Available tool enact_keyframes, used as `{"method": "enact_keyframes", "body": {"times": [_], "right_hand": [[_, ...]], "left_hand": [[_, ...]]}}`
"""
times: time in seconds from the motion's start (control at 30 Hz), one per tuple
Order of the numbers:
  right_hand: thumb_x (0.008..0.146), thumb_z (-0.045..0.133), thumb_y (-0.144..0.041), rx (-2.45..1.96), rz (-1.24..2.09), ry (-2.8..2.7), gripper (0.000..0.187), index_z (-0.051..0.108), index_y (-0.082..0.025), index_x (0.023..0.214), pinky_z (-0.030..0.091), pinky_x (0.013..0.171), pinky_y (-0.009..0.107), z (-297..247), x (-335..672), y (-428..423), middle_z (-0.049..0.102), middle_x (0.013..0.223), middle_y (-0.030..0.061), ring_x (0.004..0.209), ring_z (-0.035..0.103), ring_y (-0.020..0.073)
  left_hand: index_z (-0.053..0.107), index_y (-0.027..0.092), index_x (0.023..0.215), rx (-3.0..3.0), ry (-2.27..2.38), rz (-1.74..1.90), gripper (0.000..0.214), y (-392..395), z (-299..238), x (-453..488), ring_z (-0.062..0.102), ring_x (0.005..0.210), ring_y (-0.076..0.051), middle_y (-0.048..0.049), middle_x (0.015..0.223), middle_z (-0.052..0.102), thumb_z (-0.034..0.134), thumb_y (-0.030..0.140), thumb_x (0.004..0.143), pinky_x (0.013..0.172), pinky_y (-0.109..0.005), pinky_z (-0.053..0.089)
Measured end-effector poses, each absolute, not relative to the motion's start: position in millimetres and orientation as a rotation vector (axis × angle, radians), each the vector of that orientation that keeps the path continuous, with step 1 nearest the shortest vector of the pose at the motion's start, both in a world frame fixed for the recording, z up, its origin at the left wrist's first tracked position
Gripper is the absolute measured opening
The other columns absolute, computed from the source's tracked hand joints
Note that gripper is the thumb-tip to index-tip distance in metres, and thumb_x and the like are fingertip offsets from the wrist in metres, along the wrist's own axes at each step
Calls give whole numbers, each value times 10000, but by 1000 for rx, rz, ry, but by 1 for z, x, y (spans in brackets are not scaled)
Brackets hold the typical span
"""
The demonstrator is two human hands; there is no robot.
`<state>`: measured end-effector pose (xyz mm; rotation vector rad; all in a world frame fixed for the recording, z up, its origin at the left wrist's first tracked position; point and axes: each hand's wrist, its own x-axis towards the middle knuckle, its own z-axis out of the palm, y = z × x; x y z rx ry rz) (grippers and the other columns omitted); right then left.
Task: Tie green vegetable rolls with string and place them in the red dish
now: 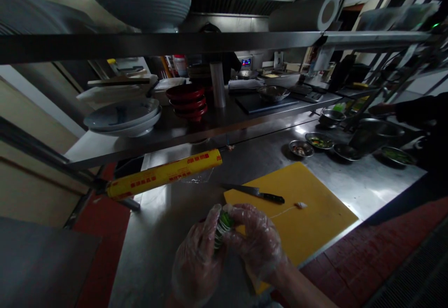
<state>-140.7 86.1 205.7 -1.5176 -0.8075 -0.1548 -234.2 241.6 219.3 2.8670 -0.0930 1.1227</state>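
My left hand (198, 259) and my right hand (254, 238), both in thin clear plastic gloves, grip a small green bundle (223, 228) wound with white string. The fingers hide most of it. Both hands are above the near edge of a yellow cutting board (308, 219). On that board lie a kitchen knife (257, 193) with a black handle and a small white scrap (300, 205) trailing a thin white thread (282, 212). Neither of these touches my hands.
A yellow roll of cling film (164, 175) lies on the steel counter (367, 182) to the left. Small metal bowls (318, 140) holding food stand beyond the board. A low steel shelf (175, 126) carries plates and red bowls. A person's dark sleeve (416, 112) is at right.
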Motion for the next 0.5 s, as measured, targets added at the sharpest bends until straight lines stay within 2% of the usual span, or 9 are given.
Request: {"method": "enact_keyframes", "body": {"times": [0.23,0.33,0.43,0.5], "right_hand": [[860,785,-291,-1693,-26,-829,250,785,-271,1109,656,781,280,205,-136,85,781,1133,53,932,767,196],[860,781,-280,-1709,103,-795,228,794,-267,1087,654,810,304,202,-133,81,776,1139,59,957,762,206],[893,790,-347,-1616,169,-716,388,720,-290,1270,654,908,378,192,-126,72,769,1214,70,1033,753,227],[956,740,-441,-1443,209,-629,522,606,-296,1439,650,973,451,185,-120,68,742,1323,112,1151,741,261]], "left_hand": [[303,218,1698,2878,-94,1114,729,241,209,-236,747,967,-259,-123,1240,791,609,258,1037,825,-343,577],[463,267,1627,2760,-24,1058,648,239,202,-235,757,952,-272,-100,1206,807,656,275,1008,803,-345,587],[717,295,1387,2397,165,882,474,234,201,-233,767,1034,-310,-100,1228,810,770,331,917,915,-380,616],[792,275,1220,2038,371,646,410,231,202,-232,776,978,-317,-115,1144,823,845,429,843,864,-383,641]]}}
